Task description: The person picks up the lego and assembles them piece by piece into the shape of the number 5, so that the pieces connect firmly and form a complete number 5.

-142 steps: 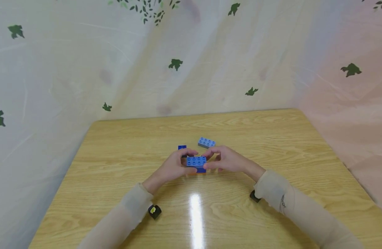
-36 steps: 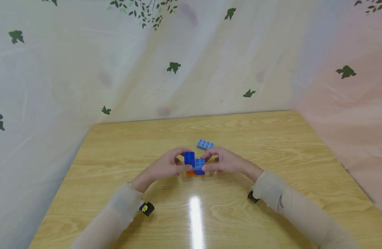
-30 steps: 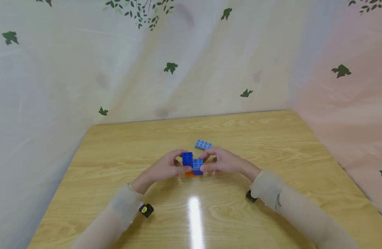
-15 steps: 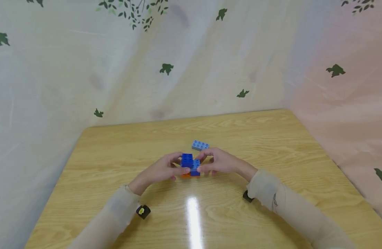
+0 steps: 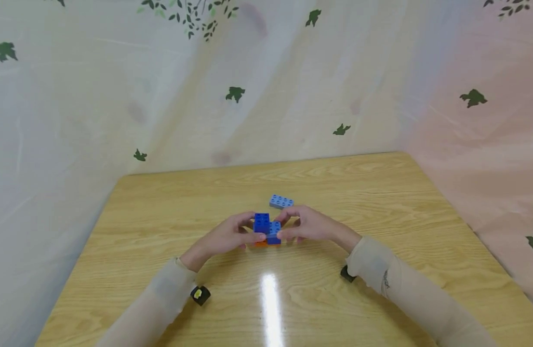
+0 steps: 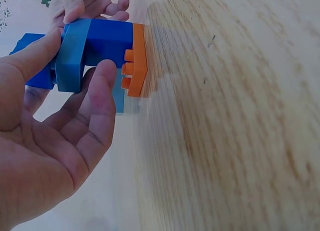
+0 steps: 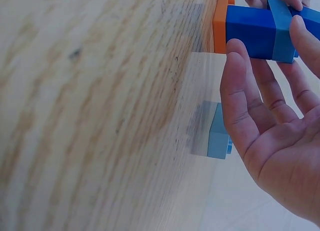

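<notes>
A stack of toy building bricks stands mid-table between my hands. An orange brick [image 6: 140,61] forms its base, with a dark blue brick [image 7: 250,31] on its right part. Across that lies a light blue eight-stud brick [image 5: 274,228], its left end overhanging the orange studs. A smaller dark blue brick [image 5: 261,221] sits on that left end. My left hand [image 5: 227,235] pinches the upper dark blue brick and the overhanging end between thumb and fingers. My right hand [image 5: 312,224] holds the stack's right end, thumb in front and index finger behind, at the light blue brick.
A loose light blue eight-stud brick [image 5: 281,201] lies on the wooden table [image 5: 357,188] just behind the stack. A printed cloth backdrop [image 5: 275,86] rises beyond the table's far edge. Black wrist cameras hang under both sleeves.
The smaller dark blue brick, earlier on the table behind my left hand, is now atop the light blue brick's left end. Since then both hands have stayed at the stack, with slight shifts.
</notes>
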A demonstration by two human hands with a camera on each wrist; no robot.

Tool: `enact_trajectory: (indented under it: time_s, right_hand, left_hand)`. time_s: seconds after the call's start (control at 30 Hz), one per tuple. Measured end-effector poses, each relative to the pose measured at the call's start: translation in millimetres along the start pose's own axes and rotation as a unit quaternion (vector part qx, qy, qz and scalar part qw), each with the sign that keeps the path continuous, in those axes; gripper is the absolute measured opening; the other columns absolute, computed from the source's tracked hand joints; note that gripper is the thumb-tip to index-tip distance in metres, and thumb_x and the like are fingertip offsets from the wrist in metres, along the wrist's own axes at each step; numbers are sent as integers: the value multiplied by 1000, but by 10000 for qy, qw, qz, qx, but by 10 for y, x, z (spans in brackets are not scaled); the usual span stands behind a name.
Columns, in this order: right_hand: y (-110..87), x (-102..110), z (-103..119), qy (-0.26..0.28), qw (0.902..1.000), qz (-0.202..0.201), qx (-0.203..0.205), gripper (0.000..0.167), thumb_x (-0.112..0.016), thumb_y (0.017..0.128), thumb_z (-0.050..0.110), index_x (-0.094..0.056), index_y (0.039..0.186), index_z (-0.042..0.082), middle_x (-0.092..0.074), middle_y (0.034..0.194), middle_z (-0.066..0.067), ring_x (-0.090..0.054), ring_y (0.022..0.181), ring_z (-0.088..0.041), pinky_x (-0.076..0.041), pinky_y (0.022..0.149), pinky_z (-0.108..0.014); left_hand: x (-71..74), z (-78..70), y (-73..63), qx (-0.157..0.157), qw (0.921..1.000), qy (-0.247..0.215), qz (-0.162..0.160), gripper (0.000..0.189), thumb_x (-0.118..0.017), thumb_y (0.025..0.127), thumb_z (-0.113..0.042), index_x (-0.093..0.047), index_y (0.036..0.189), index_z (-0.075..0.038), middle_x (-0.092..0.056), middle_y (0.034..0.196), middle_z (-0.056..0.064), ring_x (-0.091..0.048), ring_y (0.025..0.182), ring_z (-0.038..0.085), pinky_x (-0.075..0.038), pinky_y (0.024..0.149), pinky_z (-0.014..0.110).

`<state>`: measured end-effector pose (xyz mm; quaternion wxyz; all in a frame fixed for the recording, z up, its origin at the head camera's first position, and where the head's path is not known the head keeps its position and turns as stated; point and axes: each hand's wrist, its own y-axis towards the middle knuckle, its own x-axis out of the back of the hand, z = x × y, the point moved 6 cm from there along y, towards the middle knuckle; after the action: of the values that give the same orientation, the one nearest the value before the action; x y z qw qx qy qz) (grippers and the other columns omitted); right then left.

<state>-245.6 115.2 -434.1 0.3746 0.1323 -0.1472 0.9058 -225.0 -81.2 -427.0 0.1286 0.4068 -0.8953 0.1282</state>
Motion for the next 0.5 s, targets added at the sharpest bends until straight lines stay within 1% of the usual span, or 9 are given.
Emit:
enact_trajectory:
  time_s: [0.13,0.27,0.37,0.5]
  right_hand:
    - [5,4,-20,3,10000,14,-11,30,-74,96,22,-65,122,12,-62,121,-8,-70,86,-36,-59,66,-47]
    - [10,4,-30,26,10000,36,-5,30,-74,96,23,-65,123,12,-62,120,-9,-70,85,-35,-59,65,-46]
    - [13,6,-30,45,10000,35,-22,31,-74,96,23,-65,123,12,-61,119,-9,-70,86,-35,-59,64,-46]
    - [14,9,-26,22,10000,29,-65,31,-75,95,24,-65,123,12,-61,119,-8,-70,87,-35,-59,65,-46]
  left_hand:
    - [0,1,1,-60,10000,-41,1,38,-68,100,-24,-57,134,-9,-64,117,14,-66,91,35,-57,69,46]
    - [1,2,0,-131,9999,-51,26,37,-68,100,-24,-58,132,-9,-63,119,15,-67,94,34,-58,75,47]
    - [8,8,0,-175,9998,-77,44,36,-69,99,-24,-59,131,-11,-63,120,13,-67,96,33,-58,78,48]
    - [21,14,0,-215,9997,-86,57,33,-69,99,-24,-60,130,-14,-64,120,11,-66,96,32,-58,77,50]
